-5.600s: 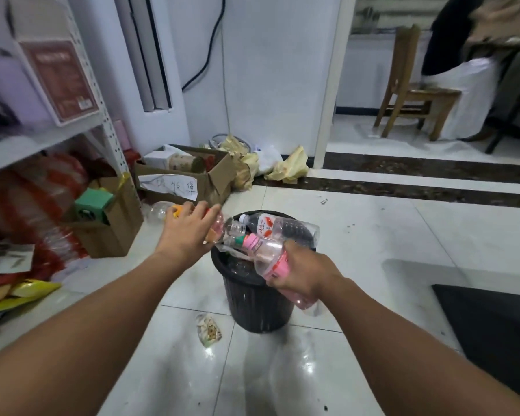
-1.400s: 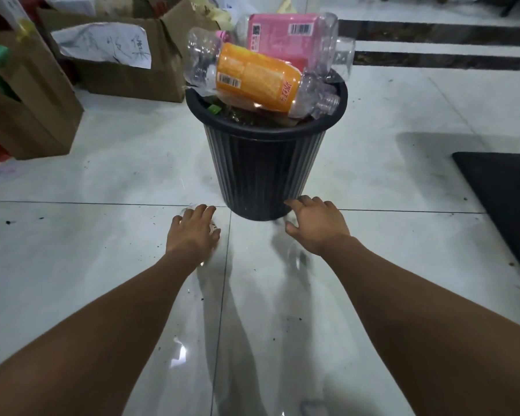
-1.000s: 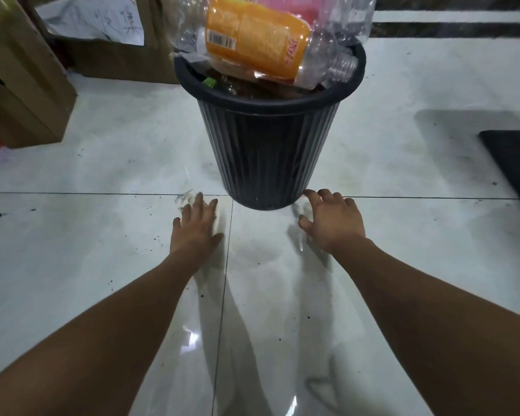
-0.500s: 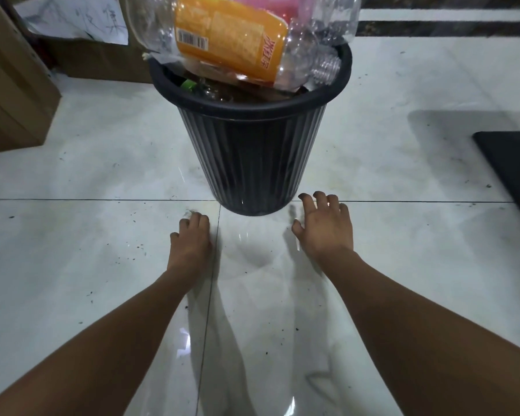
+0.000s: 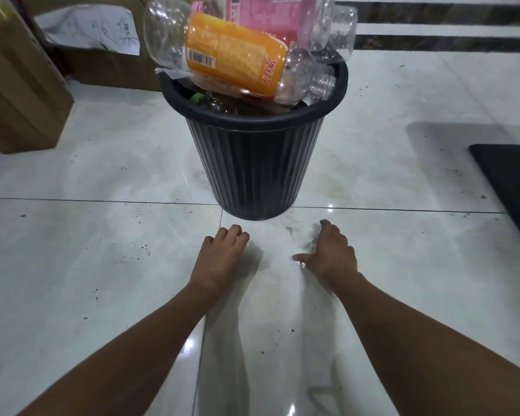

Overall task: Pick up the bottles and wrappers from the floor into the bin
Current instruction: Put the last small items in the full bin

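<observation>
The black ribbed bin (image 5: 252, 163) stands on the glossy tiled floor (image 5: 87, 265), heaped past its rim with crushed clear plastic bottles: an orange-labelled bottle (image 5: 234, 60) lies across the top, uncapped neck to the right, with a pink-labelled bottle (image 5: 264, 13) behind it. Just in front of the bin, the left hand (image 5: 219, 259) is down at the floor with fingers (image 5: 233, 232) curled under, and whether they hold anything cannot be told. The right hand (image 5: 330, 253) is beside it, thumb spread and fingers bent onto a faint clear smear; its grip is equally unclear.
</observation>
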Motion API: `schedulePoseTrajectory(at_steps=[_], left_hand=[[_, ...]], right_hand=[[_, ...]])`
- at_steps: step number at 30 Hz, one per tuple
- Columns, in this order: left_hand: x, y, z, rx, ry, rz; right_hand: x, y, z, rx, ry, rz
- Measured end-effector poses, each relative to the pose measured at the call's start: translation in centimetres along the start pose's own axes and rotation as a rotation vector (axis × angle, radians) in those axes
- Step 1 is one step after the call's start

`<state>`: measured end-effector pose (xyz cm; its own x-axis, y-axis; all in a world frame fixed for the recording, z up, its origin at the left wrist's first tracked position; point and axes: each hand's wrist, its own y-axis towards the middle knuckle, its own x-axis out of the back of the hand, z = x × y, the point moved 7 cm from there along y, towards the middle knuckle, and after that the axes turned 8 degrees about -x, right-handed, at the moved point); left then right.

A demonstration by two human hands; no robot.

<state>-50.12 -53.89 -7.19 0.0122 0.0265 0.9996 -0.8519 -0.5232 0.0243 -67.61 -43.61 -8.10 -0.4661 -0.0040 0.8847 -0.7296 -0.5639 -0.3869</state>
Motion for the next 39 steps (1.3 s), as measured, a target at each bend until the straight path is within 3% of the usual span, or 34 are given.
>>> schedulePoseTrajectory(at_steps=[6,10,18,22,33,39], left_hand=[[0.6,0.0,-1.3,-0.001,-0.078,-0.062],[0.8,-0.1,-1.7,0.0,-0.112,-0.053],[4.1,0.2,-1.7,0.07,-0.123,-0.079],[7.6,1.4,-2.7,0.011,-0.044,-0.087],[19.7,4.5,-5.0,-0.198,0.132,-0.149],[28.2,6.3,-5.8,-0.216,0.08,-0.312]], right_hand=[[-1.3,-1.7,1.9,0.082,-0.064,-0.033],[-0.7,-1.9,2.1,0.101,0.015,-0.02],[2.7,-2.9,2.2,0.174,0.107,-0.007],[5.1,-4.2,2.1,0.218,0.126,0.0],[18.4,-7.4,5.3,0.336,0.158,-0.124],[26.8,-8.4,5.3,0.354,0.1,-0.213]])
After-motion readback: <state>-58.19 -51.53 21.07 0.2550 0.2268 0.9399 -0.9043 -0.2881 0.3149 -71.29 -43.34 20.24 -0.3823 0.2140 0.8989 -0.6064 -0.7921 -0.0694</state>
